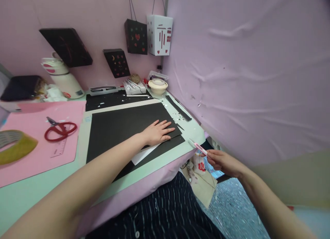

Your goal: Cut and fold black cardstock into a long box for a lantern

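Note:
My left hand (159, 133) lies flat with its fingers spread on a large black sheet of paper (121, 123), near the sheet's right end. A white strip (144, 155) shows from under the sheet by that palm, with more black paper (168, 146) below it. My right hand (223, 162) is closed around a slim pink-and-white craft knife (201, 149), just off the table's right corner. The knife points up and left toward the black paper, apart from it.
Red-handled scissors (61, 129), a clear ruler (58, 148) and a yellow tape roll (19, 149) lie on a pink sheet (59, 108). A white bottle (64, 77) and a cream bowl (157, 86) stand behind. A black strip (177, 108) lies among paper scraps.

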Available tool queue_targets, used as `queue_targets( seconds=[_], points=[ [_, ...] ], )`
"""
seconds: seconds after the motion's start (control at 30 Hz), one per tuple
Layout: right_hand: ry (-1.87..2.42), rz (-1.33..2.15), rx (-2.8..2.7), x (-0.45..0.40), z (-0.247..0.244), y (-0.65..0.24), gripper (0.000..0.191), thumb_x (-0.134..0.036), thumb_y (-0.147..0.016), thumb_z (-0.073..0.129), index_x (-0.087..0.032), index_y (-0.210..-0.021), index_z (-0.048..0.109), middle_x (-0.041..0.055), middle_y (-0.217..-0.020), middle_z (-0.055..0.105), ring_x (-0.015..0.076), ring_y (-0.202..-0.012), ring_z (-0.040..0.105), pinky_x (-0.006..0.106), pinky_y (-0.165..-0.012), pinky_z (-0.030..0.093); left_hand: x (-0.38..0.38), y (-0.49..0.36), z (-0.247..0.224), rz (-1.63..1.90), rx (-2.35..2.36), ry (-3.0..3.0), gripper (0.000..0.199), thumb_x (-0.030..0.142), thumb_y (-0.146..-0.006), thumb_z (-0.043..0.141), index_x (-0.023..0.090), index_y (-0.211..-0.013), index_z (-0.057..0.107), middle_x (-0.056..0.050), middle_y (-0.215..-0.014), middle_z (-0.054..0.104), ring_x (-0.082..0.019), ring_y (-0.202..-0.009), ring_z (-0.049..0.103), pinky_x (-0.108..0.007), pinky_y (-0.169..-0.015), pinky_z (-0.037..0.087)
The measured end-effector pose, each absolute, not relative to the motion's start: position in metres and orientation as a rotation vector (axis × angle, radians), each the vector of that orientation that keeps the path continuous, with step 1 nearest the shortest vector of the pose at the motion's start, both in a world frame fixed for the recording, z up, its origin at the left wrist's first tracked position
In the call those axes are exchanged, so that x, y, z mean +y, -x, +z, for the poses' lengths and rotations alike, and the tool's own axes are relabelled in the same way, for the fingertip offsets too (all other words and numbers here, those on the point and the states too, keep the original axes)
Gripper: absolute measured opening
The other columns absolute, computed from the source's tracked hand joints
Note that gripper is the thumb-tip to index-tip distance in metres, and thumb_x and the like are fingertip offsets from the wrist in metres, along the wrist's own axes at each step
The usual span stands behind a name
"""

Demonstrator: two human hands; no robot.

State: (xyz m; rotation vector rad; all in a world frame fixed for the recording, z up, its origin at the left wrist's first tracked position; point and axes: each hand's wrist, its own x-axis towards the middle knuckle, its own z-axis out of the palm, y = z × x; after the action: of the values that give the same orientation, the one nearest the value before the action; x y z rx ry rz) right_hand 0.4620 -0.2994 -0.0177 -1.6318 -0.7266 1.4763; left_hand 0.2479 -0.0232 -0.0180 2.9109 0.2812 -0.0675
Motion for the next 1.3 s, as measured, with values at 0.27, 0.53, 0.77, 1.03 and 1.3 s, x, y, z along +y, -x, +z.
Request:
queue_targets(
  seconds=[0.27, 0.53, 0.77, 1.03, 1.3],
  points=[
    [1.707, 1.16, -0.787, -0.297, -0.023, -0.437, 0.046, -0.066, -0.082, 0.053, -0.02, -0.082, 0.053, -0.0098, -0.055, 0.023, 0.0068, -0.046, 0.016, 0.025, -0.046, 0.012, -0.026, -0.247, -0.015, -0.058, 0.3, -2.903, 0.056, 0.058, -0.097, 0.026, 0.036, -0.148, 0.031, -0.001, -0.159, 0.02, -0.022, -0.148, 0.01, -0.048, -0.117, 0.006],
    [1.9, 0.858, -0.792, -0.284, -0.036, -0.436, 0.051, -0.068, -0.081, 0.051, -0.021, -0.063, 0.049, -0.0081, -0.047, 0.024, 0.0081, -0.044, 0.02, 0.026, -0.046, 0.014, -0.025, -0.247, -0.013, -0.09, 0.301, -2.902, 0.057, 0.06, -0.097, 0.024, 0.036, -0.149, 0.029, -0.001, -0.16, 0.018, -0.022, -0.148, 0.009, -0.049, -0.117, 0.006],
    [2.033, 0.758, -0.9, -0.271, -0.029, -0.45, 0.046, -0.064, -0.081, 0.052, -0.019, -0.07, 0.06, -0.0027, -0.051, 0.044, 0.0116, -0.048, 0.035, 0.026, -0.046, 0.025, -0.023, -0.246, -0.014, -0.08, 0.257, -2.912, 0.061, 0.063, -0.095, 0.026, 0.034, -0.149, 0.03, -0.004, -0.16, 0.019, -0.024, -0.148, 0.01, -0.05, -0.117, 0.006],
    [1.963, 0.801, -1.167, -0.277, -0.031, -0.45, 0.039, -0.054, -0.085, 0.052, -0.018, -0.087, 0.068, 0.0028, -0.075, 0.062, 0.0179, -0.068, 0.053, 0.028, -0.06, 0.041, -0.021, -0.22, 0.009, -0.174, 0.035, -2.88, 0.065, 0.054, -0.09, 0.049, 0.032, -0.148, 0.031, -0.003, -0.157, 0.028, -0.024, -0.146, 0.02, -0.05, -0.117, 0.005],
    [1.925, 0.886, -1.165, -0.28, -0.034, -0.441, 0.038, -0.054, -0.084, 0.052, -0.019, -0.08, 0.064, 0.0015, -0.066, 0.056, 0.0148, -0.059, 0.046, 0.025, -0.051, 0.033, -0.065, -0.228, 0.007, -0.059, 0.814, -2.786, 0.078, 0.068, -0.08, 0.053, 0.026, -0.144, 0.038, -0.012, -0.158, 0.024, -0.041, -0.145, 0.013, -0.071, -0.108, 0.013]
  ],
)
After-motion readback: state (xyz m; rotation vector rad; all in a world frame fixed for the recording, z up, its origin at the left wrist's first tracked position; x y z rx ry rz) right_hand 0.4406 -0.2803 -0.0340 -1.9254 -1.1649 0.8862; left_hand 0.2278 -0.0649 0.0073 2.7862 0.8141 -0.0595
